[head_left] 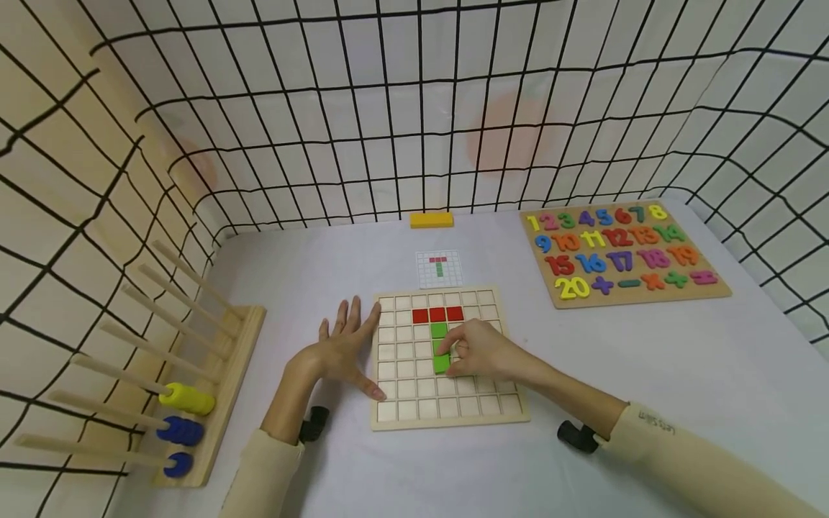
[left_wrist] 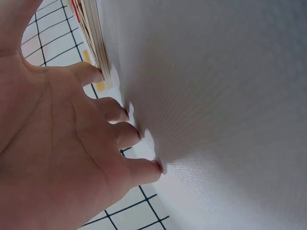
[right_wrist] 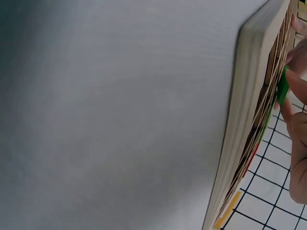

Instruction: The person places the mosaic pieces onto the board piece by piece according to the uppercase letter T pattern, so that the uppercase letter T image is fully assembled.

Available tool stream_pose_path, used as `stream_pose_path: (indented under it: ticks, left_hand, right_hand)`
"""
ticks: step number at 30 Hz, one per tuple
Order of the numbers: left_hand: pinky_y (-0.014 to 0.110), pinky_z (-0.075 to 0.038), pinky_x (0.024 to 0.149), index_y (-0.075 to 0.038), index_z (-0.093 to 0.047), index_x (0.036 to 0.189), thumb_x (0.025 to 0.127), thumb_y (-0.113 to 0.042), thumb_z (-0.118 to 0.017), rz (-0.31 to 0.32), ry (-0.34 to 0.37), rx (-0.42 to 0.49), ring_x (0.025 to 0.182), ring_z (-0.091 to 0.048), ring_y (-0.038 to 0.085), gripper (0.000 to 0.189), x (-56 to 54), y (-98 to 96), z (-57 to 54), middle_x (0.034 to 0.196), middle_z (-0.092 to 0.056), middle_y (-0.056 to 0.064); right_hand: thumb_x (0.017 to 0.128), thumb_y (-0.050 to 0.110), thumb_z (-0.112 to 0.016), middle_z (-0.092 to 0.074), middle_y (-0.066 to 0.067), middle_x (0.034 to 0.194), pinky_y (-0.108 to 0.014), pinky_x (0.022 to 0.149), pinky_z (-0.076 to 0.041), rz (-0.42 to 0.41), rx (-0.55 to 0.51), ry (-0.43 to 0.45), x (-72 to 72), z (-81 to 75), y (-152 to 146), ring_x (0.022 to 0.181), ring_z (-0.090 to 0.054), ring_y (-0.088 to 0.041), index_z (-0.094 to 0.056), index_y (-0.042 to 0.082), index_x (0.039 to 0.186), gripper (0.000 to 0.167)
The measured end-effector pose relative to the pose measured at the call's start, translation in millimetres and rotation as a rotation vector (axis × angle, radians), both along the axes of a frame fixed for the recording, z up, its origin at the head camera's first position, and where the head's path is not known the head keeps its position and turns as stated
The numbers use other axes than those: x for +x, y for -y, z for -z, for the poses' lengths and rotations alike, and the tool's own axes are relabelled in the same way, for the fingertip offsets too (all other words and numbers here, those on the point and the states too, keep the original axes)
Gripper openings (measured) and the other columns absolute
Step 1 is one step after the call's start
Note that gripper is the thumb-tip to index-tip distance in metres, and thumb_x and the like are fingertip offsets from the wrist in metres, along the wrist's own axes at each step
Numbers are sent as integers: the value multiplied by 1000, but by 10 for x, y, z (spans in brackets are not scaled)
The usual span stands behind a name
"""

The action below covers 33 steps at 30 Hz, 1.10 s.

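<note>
A wooden grid board [head_left: 427,409] lies flat on the table. Three red tiles [head_left: 437,314] form a row near its top, with green tiles [head_left: 439,330] in a column below the middle one. My right hand [head_left: 482,350] pinches a green tile [right_wrist: 283,86] between thumb and finger at the column's lower end; that tile stands tilted in the right wrist view. With fingers spread, my left hand [head_left: 337,352] touches the board's left edge with thumb and index finger. Its other fingertips [left_wrist: 154,167] rest on the white cloth. Beyond the board lies a small pattern card [head_left: 424,277] showing a red-and-green T.
A yellow block [head_left: 431,220] lies at the back by the black wire grid [head_left: 421,129]. At the right is a number puzzle board [head_left: 637,296]. On the left stands a wooden bead rack [head_left: 227,399] with pegs and yellow and blue beads.
</note>
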State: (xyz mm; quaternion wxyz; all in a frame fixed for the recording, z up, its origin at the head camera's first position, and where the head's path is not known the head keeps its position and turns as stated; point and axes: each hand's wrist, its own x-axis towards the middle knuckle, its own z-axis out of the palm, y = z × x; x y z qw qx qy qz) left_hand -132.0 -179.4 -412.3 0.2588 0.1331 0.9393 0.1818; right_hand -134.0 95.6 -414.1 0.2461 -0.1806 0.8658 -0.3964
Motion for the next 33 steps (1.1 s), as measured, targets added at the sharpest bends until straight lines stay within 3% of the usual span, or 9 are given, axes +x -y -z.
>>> stream_pose_path:
  ticks: [5,20,27,33]
  left_hand:
    - [74,7,123,-15,2,167,60,-50,-99,0,-3,0,158,22,46,151,-5,3,12,170,21,24]
    - [73,7,123,-15,3,167,60,-50,-99,-1,-1,-12,158,21,45,152,-1,-5,6,170,22,23]
    - [73,6,123,-16,2,168,60,-51,-99,2,-5,-15,158,20,46,152,-7,-15,21,170,21,23]
    - [74,6,123,-15,2,167,60,-50,-99,1,-8,-11,158,21,46,152,-7,-17,16,170,21,24]
  right_hand:
    - [77,-2,-86,-31,6,50,-20,57,-31,3,38,-55,39,-14,44,50,-28,-9,-78,4,102,27]
    - [74,5,-91,-34,8,51,-20,53,-24,-11,89,-136,24,-30,25,53,-32,-9,-83,9,95,23]
    - [72,7,-93,-34,7,52,-20,53,-21,16,56,-65,-15,5,-26,54,-34,-10,-84,13,94,24]
    - [72,8,-93,-35,7,51,-20,51,-22,-4,36,-60,-37,22,-57,53,-33,-10,-84,14,95,25]
